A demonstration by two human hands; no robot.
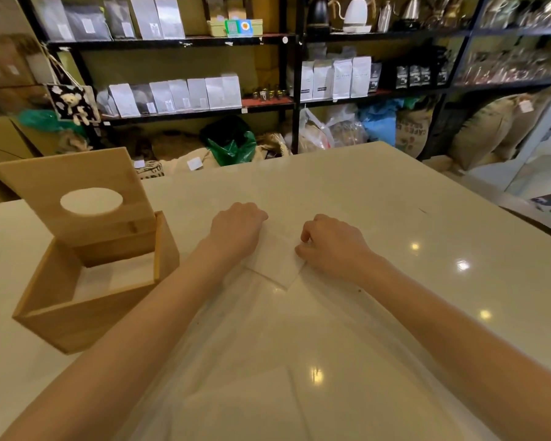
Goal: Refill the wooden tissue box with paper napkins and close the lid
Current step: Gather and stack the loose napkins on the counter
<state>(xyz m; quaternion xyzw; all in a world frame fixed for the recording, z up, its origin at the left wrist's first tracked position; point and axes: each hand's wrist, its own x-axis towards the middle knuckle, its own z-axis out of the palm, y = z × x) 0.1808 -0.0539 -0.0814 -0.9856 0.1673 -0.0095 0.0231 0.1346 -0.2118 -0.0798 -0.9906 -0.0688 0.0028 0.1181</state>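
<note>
A wooden tissue box [77, 316] stands open on the left of the white table, white napkins lying in its bottom. Its hinged lid [77, 183], with an oval hole, stands upright behind it. In the table's middle lies a flat stack of white paper napkins [275, 261]. My left hand [236, 229] grips the stack's left edge with curled fingers. My right hand [330, 245] grips its right edge, fingers curled the same way. A clear plastic wrapper [268, 361] spreads from the stack toward me.
The white table [395, 202] reaches to the far and right edges. Behind it stand black shelves [295, 100] with white and dark bags, kettles and jars. Sacks and plastic bags lie on the floor below.
</note>
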